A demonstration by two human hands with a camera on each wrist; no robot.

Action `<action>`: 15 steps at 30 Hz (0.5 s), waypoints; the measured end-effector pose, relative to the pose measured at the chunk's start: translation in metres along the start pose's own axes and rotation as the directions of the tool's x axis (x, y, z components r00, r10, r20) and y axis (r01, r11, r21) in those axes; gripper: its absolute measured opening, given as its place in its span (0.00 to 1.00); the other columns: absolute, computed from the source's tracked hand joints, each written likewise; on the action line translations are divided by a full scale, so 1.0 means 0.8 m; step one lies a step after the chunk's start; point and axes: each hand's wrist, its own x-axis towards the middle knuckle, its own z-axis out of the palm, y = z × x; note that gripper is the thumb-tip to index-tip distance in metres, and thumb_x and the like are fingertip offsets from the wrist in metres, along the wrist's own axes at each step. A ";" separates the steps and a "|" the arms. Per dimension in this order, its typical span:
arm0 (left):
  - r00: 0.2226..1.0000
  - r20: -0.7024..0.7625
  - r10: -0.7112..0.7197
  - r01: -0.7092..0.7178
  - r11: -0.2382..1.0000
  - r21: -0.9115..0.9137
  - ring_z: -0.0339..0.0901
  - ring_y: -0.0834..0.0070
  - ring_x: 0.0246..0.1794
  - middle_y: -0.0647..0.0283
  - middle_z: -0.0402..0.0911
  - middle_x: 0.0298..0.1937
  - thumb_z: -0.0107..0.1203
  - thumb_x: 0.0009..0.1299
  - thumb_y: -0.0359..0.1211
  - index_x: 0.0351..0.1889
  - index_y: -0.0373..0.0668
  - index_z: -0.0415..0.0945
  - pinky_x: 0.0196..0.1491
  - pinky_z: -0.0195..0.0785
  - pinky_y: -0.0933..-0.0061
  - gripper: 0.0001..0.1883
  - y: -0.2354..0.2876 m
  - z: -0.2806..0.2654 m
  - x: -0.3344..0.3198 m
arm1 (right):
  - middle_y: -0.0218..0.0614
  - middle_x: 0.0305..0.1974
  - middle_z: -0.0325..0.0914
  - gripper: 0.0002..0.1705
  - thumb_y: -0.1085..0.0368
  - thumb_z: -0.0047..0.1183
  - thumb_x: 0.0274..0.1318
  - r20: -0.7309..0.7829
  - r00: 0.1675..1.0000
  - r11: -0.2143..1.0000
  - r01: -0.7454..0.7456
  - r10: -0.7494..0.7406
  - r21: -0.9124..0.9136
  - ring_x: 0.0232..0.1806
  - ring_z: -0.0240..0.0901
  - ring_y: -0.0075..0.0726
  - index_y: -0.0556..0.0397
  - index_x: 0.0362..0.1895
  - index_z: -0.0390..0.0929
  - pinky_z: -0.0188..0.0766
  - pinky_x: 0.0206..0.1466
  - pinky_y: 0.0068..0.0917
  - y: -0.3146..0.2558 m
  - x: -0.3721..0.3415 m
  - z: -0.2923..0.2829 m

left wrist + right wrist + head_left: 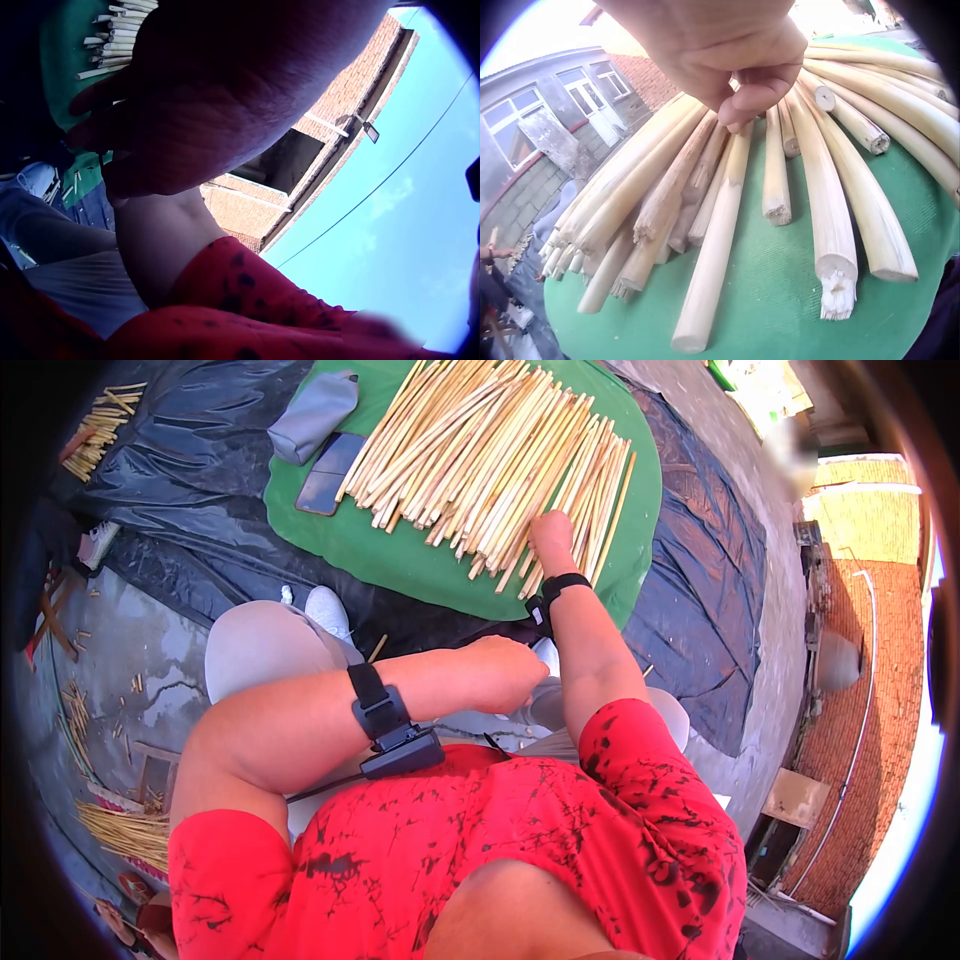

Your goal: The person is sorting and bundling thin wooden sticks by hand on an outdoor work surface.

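Note:
Pale peeled sticks [480, 450] lie in a broad layer on a green round-edged surface [310, 528]. In the head view my right hand [553, 542] is at the near right side of that layer. Its curled fingers and thumb pinch one pale stick [712, 262], whose cut end points towards the right wrist camera. Neighbouring sticks [832, 202], some with frayed ends, lie on both sides of it. My left hand [505, 672] hovers before my body above the knees, its fingers [101, 131] loosely bent and nothing visible in them.
A grey pouch [313, 415] and a dark phone [330, 472] lie left of the sticks. Black plastic sheeting [700, 550] spreads beneath the green surface. More stalks [125, 830] are on the ground at left. Another person's shoe [98, 545] shows at far left.

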 end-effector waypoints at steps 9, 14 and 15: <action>1.000 0.004 0.017 -0.017 1.000 0.018 0.75 0.56 0.39 0.53 0.76 0.36 0.54 0.60 0.37 0.38 0.36 0.72 0.40 0.69 0.59 0.14 -0.006 0.003 0.002 | 0.37 0.12 0.73 0.12 0.65 0.51 0.40 0.038 0.999 0.998 0.017 -0.015 -0.060 0.14 0.72 0.32 0.59 0.12 0.75 0.70 0.22 0.27 -0.011 0.000 -0.014; 1.000 0.017 -0.015 0.015 1.000 0.019 0.75 0.56 0.39 0.52 0.77 0.35 0.54 0.60 0.38 0.38 0.36 0.72 0.40 0.69 0.59 0.15 -0.006 0.000 0.001 | 0.35 0.12 0.69 0.12 0.64 0.53 0.39 0.055 0.995 0.982 -0.091 0.083 0.163 0.12 0.66 0.30 0.59 0.13 0.72 0.62 0.16 0.26 -0.006 0.005 -0.022; 0.999 0.032 -0.021 0.020 0.999 0.025 0.75 0.56 0.39 0.52 0.77 0.35 0.54 0.60 0.38 0.38 0.36 0.72 0.40 0.69 0.59 0.15 -0.005 0.001 0.000 | 0.34 0.12 0.67 0.12 0.64 0.53 0.40 0.100 0.986 0.933 -0.159 0.133 0.324 0.11 0.64 0.28 0.58 0.13 0.70 0.59 0.15 0.26 -0.008 0.004 -0.025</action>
